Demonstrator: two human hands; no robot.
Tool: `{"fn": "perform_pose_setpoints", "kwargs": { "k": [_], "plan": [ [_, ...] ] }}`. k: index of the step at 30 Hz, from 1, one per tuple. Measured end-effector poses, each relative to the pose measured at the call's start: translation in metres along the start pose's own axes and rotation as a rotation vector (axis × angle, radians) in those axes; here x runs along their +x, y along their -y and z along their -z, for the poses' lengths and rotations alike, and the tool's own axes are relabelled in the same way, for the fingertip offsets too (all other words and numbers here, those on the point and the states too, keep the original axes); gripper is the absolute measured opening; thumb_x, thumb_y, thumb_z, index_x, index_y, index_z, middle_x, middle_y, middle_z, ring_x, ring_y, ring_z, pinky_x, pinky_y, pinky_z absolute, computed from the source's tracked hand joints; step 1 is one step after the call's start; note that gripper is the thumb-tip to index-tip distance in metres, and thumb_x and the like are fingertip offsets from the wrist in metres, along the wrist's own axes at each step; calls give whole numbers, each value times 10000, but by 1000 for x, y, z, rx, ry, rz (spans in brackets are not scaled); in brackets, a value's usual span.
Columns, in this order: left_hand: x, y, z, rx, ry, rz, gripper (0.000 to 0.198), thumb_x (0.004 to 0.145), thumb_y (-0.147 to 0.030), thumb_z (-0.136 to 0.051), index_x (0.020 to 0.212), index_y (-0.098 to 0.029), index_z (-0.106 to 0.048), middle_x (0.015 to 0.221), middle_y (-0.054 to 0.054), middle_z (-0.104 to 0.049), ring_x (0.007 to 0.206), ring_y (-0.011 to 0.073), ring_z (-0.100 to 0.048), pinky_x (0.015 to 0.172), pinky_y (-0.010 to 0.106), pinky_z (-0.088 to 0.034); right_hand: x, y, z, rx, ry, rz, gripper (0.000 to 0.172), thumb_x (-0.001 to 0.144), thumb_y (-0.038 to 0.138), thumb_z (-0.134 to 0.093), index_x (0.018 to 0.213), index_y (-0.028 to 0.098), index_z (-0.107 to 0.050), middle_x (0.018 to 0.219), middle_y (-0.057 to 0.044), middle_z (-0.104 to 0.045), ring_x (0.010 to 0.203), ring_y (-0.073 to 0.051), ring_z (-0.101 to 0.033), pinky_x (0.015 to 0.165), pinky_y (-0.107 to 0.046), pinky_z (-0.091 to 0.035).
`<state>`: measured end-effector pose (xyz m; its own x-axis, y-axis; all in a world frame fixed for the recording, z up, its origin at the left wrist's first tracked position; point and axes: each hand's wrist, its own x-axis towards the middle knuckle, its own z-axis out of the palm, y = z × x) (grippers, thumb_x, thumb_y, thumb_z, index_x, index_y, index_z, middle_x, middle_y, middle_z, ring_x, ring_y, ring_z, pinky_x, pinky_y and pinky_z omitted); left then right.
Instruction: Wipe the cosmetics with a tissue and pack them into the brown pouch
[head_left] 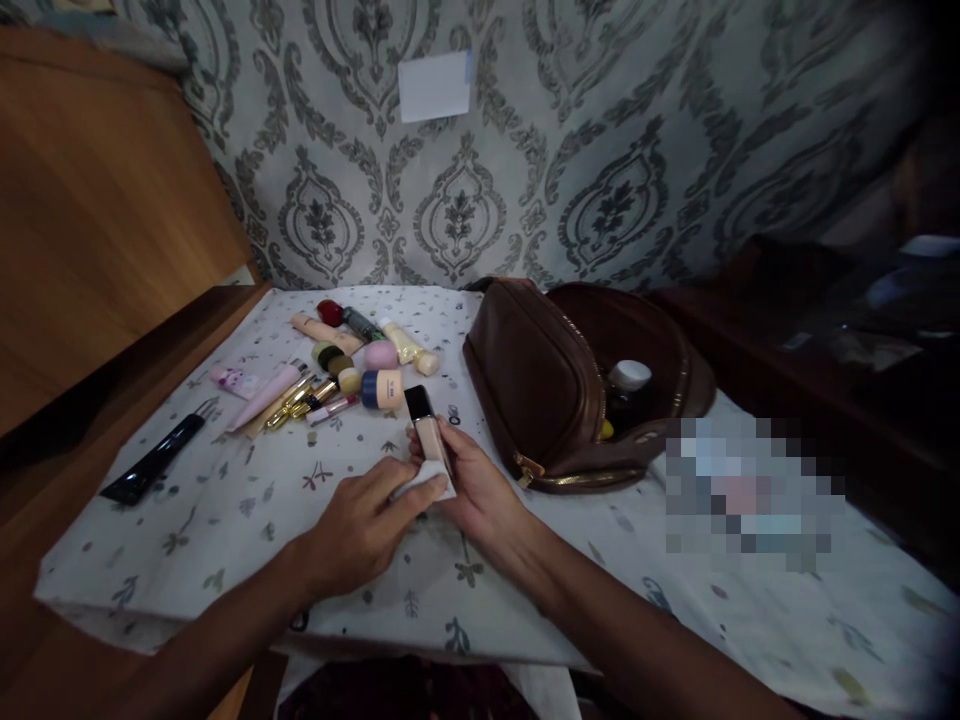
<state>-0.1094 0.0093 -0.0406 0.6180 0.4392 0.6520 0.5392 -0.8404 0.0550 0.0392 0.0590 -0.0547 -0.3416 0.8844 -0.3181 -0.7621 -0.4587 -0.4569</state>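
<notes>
On my feed, the right hand (pixel 480 488) grips a black-capped foundation bottle (pixel 430 435), tilted between palm and fingers above the worktop (pixel 247 470); the left hand (pixel 362 522) pinches what I'd call a white tissue (pixel 429 469) against the bottle's near end.

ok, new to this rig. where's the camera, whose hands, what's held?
No machine here, just one person's bare left hand and right hand. The single picture comes from a camera worn on that person's head, looking forward and down. The right hand holds a small black-capped bottle; the left hand holds a white piece, perhaps a tissue, against its lower part. Both are over a cloth-covered surface. Beyond them lie small tubes and jars, with a black tube apart at far left. On the right sits an open brown bag, a white-capped container inside. The pixelated patch beside it can't be read.
</notes>
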Motion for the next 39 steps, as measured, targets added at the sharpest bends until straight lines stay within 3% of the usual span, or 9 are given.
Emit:
{"fn": "perform_pose_setpoints", "kwargs": {
  "k": [3, 8, 12, 17, 22, 26, 33, 39],
  "plan": [
    [1, -1, -1, -16, 6, -32, 313, 953, -60, -413, 1222, -88, -569, 998, 106, -593, 880, 185, -570, 675, 279, -555, 0, 2, 0, -6, -23, -50, 128, 830, 219, -706, 740, 144, -656, 620, 0, -659, 542, -114, -590, 554, -221, -501],
    [1, 1, -3, 20, -2, -30, 326, 954, -61, -398, 1230, -109, -563, 1043, 107, -606, 933, 186, -582, 721, 284, -567, -4, 4, -4, 55, -16, -181, 310, 901, 378, -653, 762, 102, -673, 639, -28, -667, 546, -107, -602, 539, -201, -500],
    [2, 4, -4, 70, -18, 11, 339, 955, -75, -402, 1261, -97, -545, 1017, 117, -613, 929, 197, -595, 733, 295, -560, -7, 2, -6, 77, -38, -174, 218, 862, 310, -712, 788, 106, -700, 687, -33, -699, 598, -96, -623, 568, -177, -492],
    [2, 17, -4, 89, -67, 160, 408, 969, -113, -396, 1358, -170, -507, 994, 95, -598, 898, 192, -598, 716, 274, -529, -6, -3, -2, -9, 24, -72, 139, 775, 274, -787, 812, 162, -714, 742, -1, -717, 639, -115, -628, 620, -221, -499],
    [2, 35, -1, 25, -113, 339, 434, 990, -149, -391, 1415, -199, -464, 1078, 95, -578, 977, 194, -589, 820, 309, -507, -7, -5, 0, -61, 70, -103, 154, 758, 275, -792, 825, 162, -711, 718, -4, -703, 602, -125, -603, 583, -246, -489],
    [5, 41, -2, -13, -140, 388, 416, 996, -164, -396, 1398, -209, -492, 1064, 81, -570, 975, 193, -577, 837, 324, -495, -8, -4, -3, -48, 91, -101, 159, 743, 265, -805, 819, 160, -712, 708, 4, -697, 603, -119, -599, 599, -241, -497],
    [4, 36, -8, -66, -59, 325, 436, 990, -161, -389, 1414, -215, -475, 1060, 78, -564, 964, 189, -585, 822, 308, -510, -5, 1, -5, 23, 80, -72, 116, 759, 219, -785, 843, 173, -720, 778, 4, -733, 674, -128, -632, 658, -241, -516],
    [5, 24, -5, -10, 10, 157, 493, 963, -117, -401, 1445, -214, -425, 1039, 93, -565, 901, 194, -582, 727, 288, -522, -2, 2, -4, 101, -18, -63, 80, 831, 220, -724, 801, 149, -705, 735, 7, -730, 641, -105, -628, 634, -206, -493]
  ]
}}
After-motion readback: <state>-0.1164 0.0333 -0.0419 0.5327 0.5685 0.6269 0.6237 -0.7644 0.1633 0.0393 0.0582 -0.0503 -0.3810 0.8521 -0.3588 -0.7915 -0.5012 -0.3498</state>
